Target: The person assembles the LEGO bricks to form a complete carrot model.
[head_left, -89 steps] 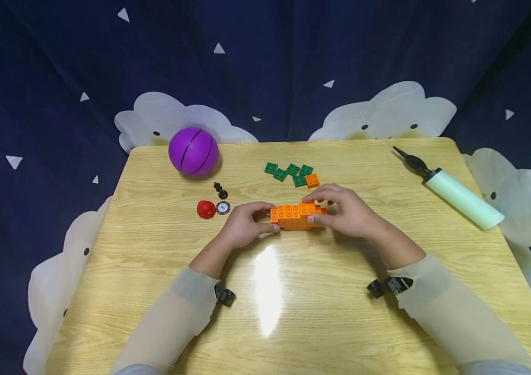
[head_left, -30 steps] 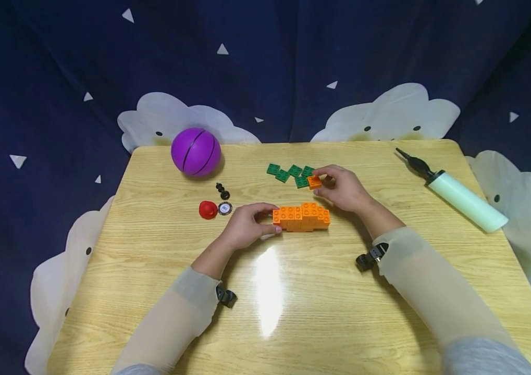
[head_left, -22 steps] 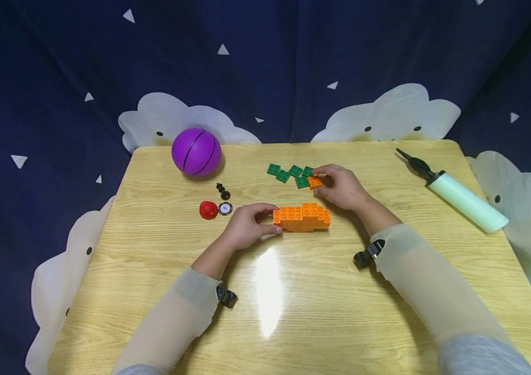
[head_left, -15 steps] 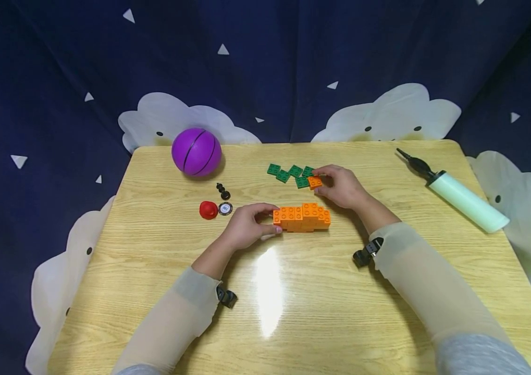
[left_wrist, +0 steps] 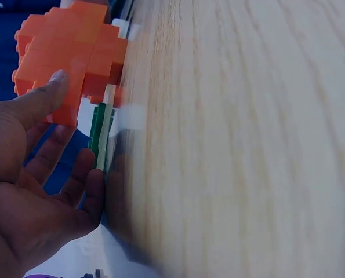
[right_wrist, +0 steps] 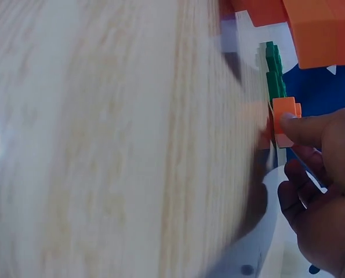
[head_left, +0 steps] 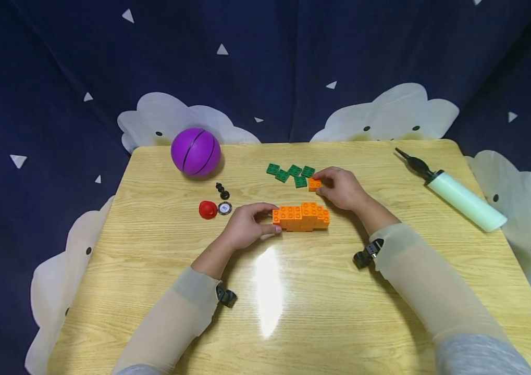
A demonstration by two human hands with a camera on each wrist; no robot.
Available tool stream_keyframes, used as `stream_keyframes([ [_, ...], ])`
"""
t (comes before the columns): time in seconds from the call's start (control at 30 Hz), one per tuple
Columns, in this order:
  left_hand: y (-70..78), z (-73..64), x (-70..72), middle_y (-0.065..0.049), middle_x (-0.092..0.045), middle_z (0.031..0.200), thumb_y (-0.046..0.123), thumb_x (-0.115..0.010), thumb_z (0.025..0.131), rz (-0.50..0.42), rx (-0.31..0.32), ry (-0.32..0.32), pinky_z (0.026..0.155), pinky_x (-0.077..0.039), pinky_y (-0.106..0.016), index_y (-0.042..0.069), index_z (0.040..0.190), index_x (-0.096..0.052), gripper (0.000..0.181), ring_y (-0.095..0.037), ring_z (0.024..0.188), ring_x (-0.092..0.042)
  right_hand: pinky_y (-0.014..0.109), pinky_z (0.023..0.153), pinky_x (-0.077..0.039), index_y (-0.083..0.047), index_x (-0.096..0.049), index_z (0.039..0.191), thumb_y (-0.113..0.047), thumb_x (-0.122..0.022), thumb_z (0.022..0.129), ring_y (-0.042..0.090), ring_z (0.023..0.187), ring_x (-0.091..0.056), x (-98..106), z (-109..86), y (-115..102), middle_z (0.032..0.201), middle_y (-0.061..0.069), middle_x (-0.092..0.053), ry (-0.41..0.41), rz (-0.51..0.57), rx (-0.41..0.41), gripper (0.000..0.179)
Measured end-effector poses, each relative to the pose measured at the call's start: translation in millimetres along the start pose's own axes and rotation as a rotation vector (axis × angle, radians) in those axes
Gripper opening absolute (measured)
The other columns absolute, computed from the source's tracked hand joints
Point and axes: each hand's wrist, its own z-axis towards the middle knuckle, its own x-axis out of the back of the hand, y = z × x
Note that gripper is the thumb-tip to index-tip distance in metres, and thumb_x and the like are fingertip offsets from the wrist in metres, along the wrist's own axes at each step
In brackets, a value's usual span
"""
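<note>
An orange structure of joined building bricks (head_left: 300, 217) stands near the middle of the table, with studs on top and a stepped raised part toward its right. My left hand (head_left: 245, 225) holds its left end, thumb on the near side and fingers on the far side, as the left wrist view also shows. Beyond the structure, my right hand (head_left: 342, 188) pinches a small square orange brick (head_left: 314, 185) between thumb and fingers. In the right wrist view the thumb presses on that brick's (right_wrist: 284, 110) near face. Several flat green bricks (head_left: 295, 171) lie just left of it.
A purple ball (head_left: 196, 152) rests at the table's back left. In front of it lie a black chess-piece-like figure (head_left: 222, 191), a red cap-shaped item (head_left: 207, 210) and a round chip (head_left: 225, 208). A pale green hand pump (head_left: 464, 200) lies along the right side.
My right hand has left the structure's right end and reached back to the small orange brick, which it now pinches and has shifted slightly nearer. My left hand has kept its hold.
</note>
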Motion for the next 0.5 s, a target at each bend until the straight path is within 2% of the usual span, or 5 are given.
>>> stream_keyframes([
  [0.5, 0.8, 0.8, -0.1, 0.004, -0.071, 0.127, 0.032, -0.092, 0.080, -0.005, 0.015, -0.008, 0.108, -0.047, -0.043, 0.027, 0.125, -0.075, 0.049, -0.020, 0.123, -0.063, 0.046, 0.091, -0.052, -0.010, -0.069, 0.130, -0.015, -0.075, 0.096, 0.029, 0.107, -0.061, 13.3, -14.1, -13.0, 0.128, 0.008, -0.065, 0.019, 0.056, 0.000, 0.035],
])
